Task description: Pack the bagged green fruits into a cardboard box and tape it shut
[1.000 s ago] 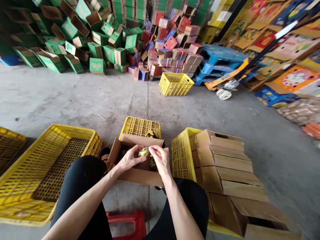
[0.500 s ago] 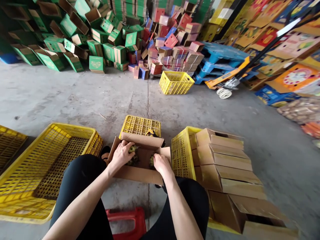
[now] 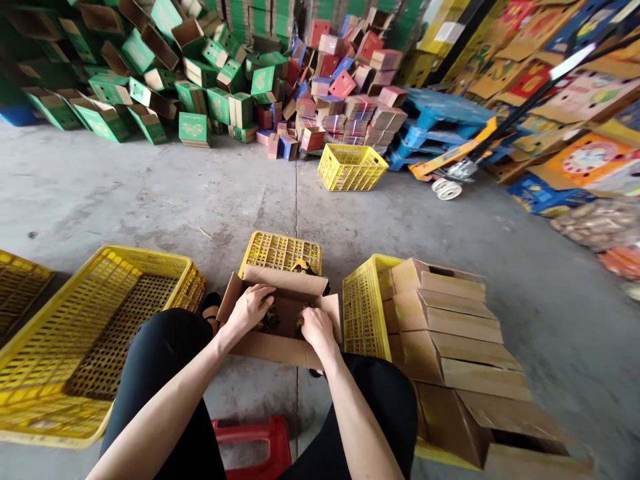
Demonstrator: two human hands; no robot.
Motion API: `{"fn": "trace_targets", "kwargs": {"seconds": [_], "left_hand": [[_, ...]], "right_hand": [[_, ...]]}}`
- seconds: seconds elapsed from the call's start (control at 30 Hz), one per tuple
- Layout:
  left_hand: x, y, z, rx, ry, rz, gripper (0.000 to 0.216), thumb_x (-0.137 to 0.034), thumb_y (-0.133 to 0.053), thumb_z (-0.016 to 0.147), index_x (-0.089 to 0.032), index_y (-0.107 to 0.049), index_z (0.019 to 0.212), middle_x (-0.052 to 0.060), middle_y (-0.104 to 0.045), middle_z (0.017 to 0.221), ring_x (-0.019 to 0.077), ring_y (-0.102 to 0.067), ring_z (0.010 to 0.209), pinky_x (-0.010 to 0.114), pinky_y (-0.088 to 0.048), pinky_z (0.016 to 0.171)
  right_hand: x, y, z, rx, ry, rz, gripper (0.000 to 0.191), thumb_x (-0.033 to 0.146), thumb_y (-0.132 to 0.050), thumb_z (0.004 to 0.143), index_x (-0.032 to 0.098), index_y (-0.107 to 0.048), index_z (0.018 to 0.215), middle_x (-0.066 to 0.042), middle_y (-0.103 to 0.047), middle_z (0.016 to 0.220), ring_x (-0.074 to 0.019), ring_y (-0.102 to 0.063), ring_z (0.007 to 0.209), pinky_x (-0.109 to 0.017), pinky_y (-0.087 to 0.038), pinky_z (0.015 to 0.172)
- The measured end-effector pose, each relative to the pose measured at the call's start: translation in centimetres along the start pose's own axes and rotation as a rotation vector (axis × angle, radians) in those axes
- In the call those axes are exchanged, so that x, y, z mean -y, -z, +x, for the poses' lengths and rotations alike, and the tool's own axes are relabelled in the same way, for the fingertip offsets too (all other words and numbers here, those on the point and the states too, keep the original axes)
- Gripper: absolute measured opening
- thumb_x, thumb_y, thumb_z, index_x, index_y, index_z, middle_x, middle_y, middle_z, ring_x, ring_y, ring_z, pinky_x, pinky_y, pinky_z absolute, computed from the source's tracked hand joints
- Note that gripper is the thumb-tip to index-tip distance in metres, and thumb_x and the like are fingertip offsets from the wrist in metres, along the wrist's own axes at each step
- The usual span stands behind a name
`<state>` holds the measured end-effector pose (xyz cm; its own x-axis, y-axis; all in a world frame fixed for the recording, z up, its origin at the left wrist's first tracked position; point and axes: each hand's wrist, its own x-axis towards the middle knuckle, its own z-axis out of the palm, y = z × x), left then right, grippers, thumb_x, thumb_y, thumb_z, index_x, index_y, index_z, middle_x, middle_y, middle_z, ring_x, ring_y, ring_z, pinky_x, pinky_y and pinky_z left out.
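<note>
The left hand (image 3: 249, 310) and right hand (image 3: 314, 328) had been lowered into the open cardboard box (image 3: 277, 350), curled among the small dark pieces (image 3: 271, 321) already laid inside it, any grip being hidden, while its flaps were left unclosed.

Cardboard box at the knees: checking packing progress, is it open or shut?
Open: the cardboard box has its flaps spread, and the left hand and right hand reach inside.
</note>
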<state>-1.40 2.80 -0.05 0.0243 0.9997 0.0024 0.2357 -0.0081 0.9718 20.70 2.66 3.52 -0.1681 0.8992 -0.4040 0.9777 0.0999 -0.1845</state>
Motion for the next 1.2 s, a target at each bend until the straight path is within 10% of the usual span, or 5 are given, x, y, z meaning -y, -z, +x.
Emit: {"fn": "trace_targets", "kwargs": {"seconds": [0.3, 0.47, 0.67, 1.2], "left_hand": [[-2.3, -0.4, 0.0, 0.177, 0.134, -0.407, 0.058, -0.045, -0.082, 0.086, -0.025, -0.07, 0.138, 0.011, -0.071, 0.137, 0.0322, -0.064, 0.129, 0.04, -0.052, 0.105], [-3.2, -0.6, -0.6, 0.295, 0.306, -0.543, 0.057, -0.059, -0.082, 0.083, -0.022, -0.076, 0.126, 0.011, -0.079, 0.115, 0.0251, -0.074, 0.097, 0.03, -0.057, 0.079], [-3.4, -0.9, -0.8, 0.045, 0.311, -0.489, 0.052, -0.065, -0.085, 0.076, -0.019, -0.084, 0.099, 0.008, -0.079, 0.092, 0.0214, -0.071, 0.079, 0.027, -0.056, 0.068], [-2.2, -1.5, -0.1, -0.052, 0.424, -0.771, 0.051, -0.063, -0.092, 0.067, -0.017, -0.08, 0.087, 0.006, -0.078, 0.085, 0.0154, -0.07, 0.073, 0.024, -0.057, 0.071]], "right_hand": [[-2.4, 3.4, -1.6, -0.251, 0.304, 1.135, 0.02, 0.031, -0.062, 0.088, 0.024, -0.079, 0.079, -0.005, -0.072, 0.094, -0.023, -0.072, 0.088, -0.031, -0.061, 0.071], [-1.5, 3.8, -1.9, -0.341, 0.342, 1.192, 0.02, 0.038, -0.07, 0.088, 0.023, -0.076, 0.075, -0.004, -0.072, 0.087, -0.0224, -0.072, 0.087, -0.033, -0.059, 0.079], [-0.5, 2.7, -1.8, -0.206, 0.07, 1.469, 0.052, 0.054, -0.086, 0.078, 0.028, -0.075, 0.121, -0.009, -0.078, 0.117, -0.0283, -0.075, 0.108, -0.037, -0.062, 0.085], [0.5, 1.7, -0.3, -0.36, -0.18, 1.761, 0.044, 0.05, -0.099, 0.058, 0.02, -0.076, 0.079, -0.004, -0.081, 0.082, -0.0162, -0.073, 0.069, -0.025, -0.061, 0.062]]}}
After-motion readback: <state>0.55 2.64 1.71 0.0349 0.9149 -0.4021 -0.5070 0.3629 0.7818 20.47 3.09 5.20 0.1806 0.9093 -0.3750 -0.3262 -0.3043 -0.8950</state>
